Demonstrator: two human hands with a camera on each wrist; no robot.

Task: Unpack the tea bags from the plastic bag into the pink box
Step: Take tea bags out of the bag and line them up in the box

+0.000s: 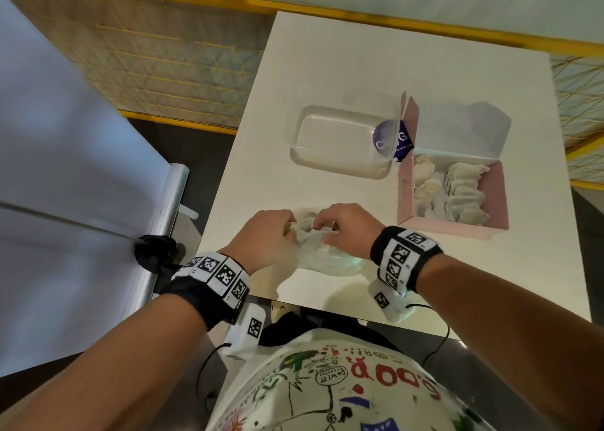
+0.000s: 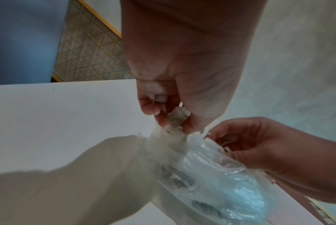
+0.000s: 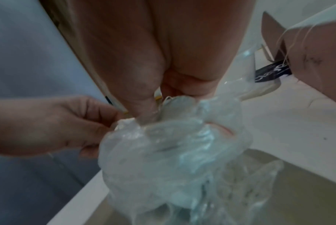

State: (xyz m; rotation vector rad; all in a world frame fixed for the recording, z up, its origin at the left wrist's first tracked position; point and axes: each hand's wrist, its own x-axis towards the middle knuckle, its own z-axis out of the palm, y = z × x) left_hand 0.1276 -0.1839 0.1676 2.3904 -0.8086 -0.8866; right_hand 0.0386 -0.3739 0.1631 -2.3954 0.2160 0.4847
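Observation:
A crumpled clear plastic bag (image 1: 327, 260) lies at the table's near edge with pale tea bags (image 1: 305, 223) bunched at its mouth. My left hand (image 1: 289, 231) pinches the mouth's left side, and its fingertips (image 2: 164, 123) are closed on a fold of the plastic bag (image 2: 211, 175). My right hand (image 1: 323, 231) grips the right side of the mouth, one finger showing through the plastic bag (image 3: 172, 152). To the right stands the open pink box (image 1: 451, 227), its lid up, with several tea bags (image 1: 457, 191) inside.
An empty clear plastic tub (image 1: 340, 142) sits mid-table, left of the pink box, with a purple label (image 1: 401, 139) between them. The white table (image 1: 359, 64) ends just under my wrists. A white roll stand (image 1: 170, 201) is off its left side, and yellow mesh (image 1: 163, 54) lies beyond.

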